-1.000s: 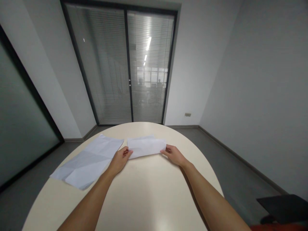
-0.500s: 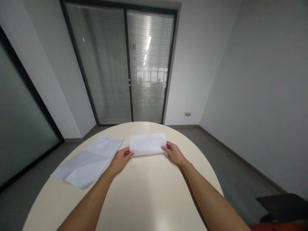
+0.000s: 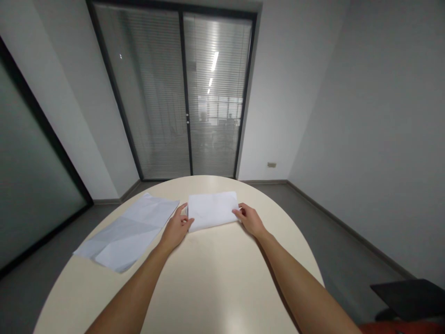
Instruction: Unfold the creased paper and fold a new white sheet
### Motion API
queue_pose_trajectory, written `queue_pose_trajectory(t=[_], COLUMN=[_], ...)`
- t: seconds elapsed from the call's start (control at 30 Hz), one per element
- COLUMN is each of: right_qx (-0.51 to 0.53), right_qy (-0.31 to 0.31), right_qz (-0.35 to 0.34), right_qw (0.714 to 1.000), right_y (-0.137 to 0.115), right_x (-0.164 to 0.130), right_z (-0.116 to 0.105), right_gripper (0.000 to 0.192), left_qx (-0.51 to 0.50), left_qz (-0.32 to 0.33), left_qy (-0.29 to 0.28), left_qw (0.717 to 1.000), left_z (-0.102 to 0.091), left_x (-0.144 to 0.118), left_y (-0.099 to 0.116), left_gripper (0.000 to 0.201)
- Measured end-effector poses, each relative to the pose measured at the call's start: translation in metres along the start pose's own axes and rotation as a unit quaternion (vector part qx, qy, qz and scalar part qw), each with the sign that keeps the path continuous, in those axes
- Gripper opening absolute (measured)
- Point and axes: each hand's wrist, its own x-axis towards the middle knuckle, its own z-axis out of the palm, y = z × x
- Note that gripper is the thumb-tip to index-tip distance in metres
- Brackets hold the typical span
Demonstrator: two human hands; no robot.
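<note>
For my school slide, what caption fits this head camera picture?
Two bare hands, left hand and right hand, press a folded white paper on a round table beside a creased sheet.

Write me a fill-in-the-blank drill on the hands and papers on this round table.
1. Both hands rest at the ends of the ____ white paper.
2. The left hand touches that paper's ____ end; the right hand touches the other end.
3. The creased flat sheet lies to the ____ of the left hand.
4. Both papers lie on a ____ table.

Missing words: folded; left; left; round
</note>
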Motion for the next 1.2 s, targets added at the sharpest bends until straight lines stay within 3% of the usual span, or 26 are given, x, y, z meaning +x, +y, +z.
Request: queue_pose_trajectory(t=[0.2, 0.4, 0.5, 0.63, 0.77, 0.9, 1.07, 1.2], right_qx=[-0.033, -0.086, -0.105, -0.137, -0.167, -0.191, -0.245, -0.193], right_qy=[0.020, 0.019, 0.001, -0.027, -0.040, -0.050, -0.013, -0.068], right_qz=[0.020, 0.032, 0.028, 0.022, 0.021, 0.030, -0.048, -0.145], right_qw=[0.999, 0.996, 0.994, 0.990, 0.985, 0.980, 0.968, 0.968], right_y=[-0.004, -0.011, -0.016, -0.024, -0.032, -0.037, -0.056, -0.081], right_x=[0.003, 0.003, 0.001, -0.003, -0.007, -0.008, -0.012, -0.024], right_z=[0.006, 0.009, 0.008, 0.006, 0.006, 0.005, 0.008, 0.023], right_gripper=[0.039, 0.034, 0.032, 0.028, 0.026, 0.026, 0.037, 0.043], left_qx=[0.126, 0.293, 0.366, 0.395, 0.376, 0.396, 0.411, 0.414], left_qz=[0.034, 0.031, 0.064, 0.126, 0.148, 0.085, 0.063, 0.071], left_qy=[0.018, 0.006, 0.029, 0.073, -0.012, -0.112, -0.127, -0.135], left_qw=[0.991, 0.956, 0.928, 0.907, 0.914, 0.907, 0.900, 0.897], left_z=[0.002, 0.001, 0.003, 0.010, 0.019, 0.023, 0.024, 0.027], left_x=[-0.002, -0.008, -0.010, -0.013, -0.017, -0.021, -0.024, -0.025], left_y=[-0.001, 0.013, 0.021, 0.025, 0.023, 0.022, 0.026, 0.030], left_gripper=[0.064, 0.057, 0.040, 0.035, 0.046, 0.056, 0.057, 0.059])
